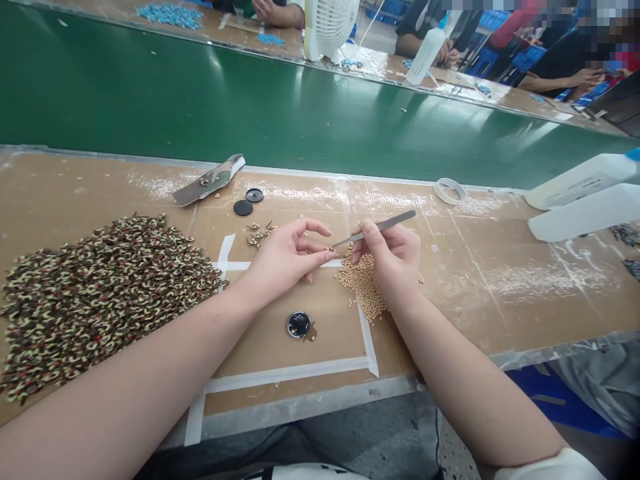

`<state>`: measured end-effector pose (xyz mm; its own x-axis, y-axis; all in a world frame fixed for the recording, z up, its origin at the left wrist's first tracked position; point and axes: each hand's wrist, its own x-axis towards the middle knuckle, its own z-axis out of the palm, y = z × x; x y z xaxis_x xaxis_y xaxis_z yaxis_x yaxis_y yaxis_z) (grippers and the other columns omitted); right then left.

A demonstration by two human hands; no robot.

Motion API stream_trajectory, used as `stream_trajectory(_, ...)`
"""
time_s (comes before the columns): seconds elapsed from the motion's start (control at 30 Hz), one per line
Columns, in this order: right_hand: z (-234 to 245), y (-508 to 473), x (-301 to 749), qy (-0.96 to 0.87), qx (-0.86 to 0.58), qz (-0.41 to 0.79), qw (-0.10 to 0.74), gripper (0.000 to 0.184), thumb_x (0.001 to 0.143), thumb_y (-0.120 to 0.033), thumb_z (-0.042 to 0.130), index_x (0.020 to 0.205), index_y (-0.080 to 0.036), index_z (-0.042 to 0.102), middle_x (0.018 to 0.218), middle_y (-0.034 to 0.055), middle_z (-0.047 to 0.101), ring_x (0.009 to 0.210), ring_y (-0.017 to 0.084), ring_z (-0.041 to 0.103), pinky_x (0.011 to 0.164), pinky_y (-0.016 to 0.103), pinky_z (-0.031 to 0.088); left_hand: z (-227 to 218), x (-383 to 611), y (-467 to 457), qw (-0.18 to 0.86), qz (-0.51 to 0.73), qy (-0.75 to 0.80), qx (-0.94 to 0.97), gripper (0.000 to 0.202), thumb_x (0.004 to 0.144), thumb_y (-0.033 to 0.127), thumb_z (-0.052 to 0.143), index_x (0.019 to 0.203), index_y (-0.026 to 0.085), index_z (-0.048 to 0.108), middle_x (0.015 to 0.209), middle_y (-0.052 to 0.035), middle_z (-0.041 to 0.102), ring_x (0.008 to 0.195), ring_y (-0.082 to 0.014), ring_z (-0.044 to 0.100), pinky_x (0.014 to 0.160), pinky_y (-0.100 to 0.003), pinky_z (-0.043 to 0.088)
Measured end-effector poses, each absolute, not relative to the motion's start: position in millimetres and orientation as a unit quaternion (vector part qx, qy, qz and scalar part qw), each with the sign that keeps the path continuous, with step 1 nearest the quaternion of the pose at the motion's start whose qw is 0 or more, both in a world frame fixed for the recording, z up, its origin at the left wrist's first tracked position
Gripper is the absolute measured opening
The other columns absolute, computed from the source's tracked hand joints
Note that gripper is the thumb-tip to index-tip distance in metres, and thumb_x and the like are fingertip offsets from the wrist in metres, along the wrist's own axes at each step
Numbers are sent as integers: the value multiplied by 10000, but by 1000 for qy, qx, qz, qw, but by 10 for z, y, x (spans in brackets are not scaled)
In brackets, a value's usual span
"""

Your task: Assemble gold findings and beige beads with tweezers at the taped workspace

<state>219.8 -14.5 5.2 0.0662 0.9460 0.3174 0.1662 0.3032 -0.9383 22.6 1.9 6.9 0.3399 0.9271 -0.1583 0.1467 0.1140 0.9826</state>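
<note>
Hundreds of spotted brown pieces (100, 293) lie heaped at far left; beside them the left hand (285, 257) pinches one tiny piece (330, 250) between thumb and forefinger, its other fingers loosely spread. The right hand (393, 257) is closed around metal tweezers (375, 229), whose tip meets that piece above a pile of beige beads (363, 283). This looks like fitting a bead, which calls for a steady tip.

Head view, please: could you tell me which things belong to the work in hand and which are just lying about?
In use: left hand pinching a small piece; right hand holding tweezers; pale beads; patterned pieces heap; probably the round dish.
Probably lying about: metal scraper; black discs; tape ring; white bottles; fan.
</note>
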Motion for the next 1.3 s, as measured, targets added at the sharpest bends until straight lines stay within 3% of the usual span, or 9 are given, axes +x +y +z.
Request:
stream_trajectory(0.23,66,-145,2209,-600,-480,340,542,329,1020,-481,623,846,-215,708,639,-10,644,528,130,621,541,306,541,44,232,34,591,337,466,565,422,798,405,837,1121,236,624,865,-46,797,516,-110,611,485,-238,508)
stream_trajectory(0.5,89,-156,2206,-608,-475,334,541,322,1014,-464,636,827,-212,709,636,-12,642,521,124,624,529,298,531,72,233,33,586,335,482,559,406,786,391,849,1091,242,627,869,-39,803,479,-85,557,465,-222,481)
stream_trajectory(0.73,54,-129,2204,-553,-473,352,589,277,1015,-471,626,910,-227,704,674,-14,638,533,132,618,531,303,544,34,229,3,569,316,462,602,338,855,417,797,1080,249,609,924,-38,815,484,-94,576,472,-232,467)
stream_trajectory(0.83,90,-104,2260,-552,-477,327,601,271,1029,-446,604,908,-226,706,671,-16,617,531,124,574,530,297,502,-1,195,-4,473,316,479,669,256,891,376,761,1082,256,640,982,-34,821,695,-160,721,629,-275,544)
stream_trajectory(0.93,150,-84,2333,-601,-500,272,561,254,1018,-413,623,887,-217,718,617,-36,547,527,117,497,530,293,418,-15,154,8,328,287,496,751,191,928,319,714,1110,267,690,1020,-22,827,928,-218,772,822,-329,553)
stream_trajectory(1.13,176,-55,2414,-729,-490,210,430,293,1023,-358,592,787,-200,661,654,-24,567,606,127,521,599,299,390,29,116,44,136,198,529,814,178,978,337,646,1121,286,738,1011,-1,831,858,-245,769,684,-329,489)
stream_trajectory(1.3,150,-56,2412,-774,-474,208,365,262,1025,-324,584,800,-201,634,707,-11,616,626,129,541,603,293,388,52,108,50,122,210,537,808,138,969,326,660,1069,290,746,1023,15,819,841,-230,740,643,-322,434)
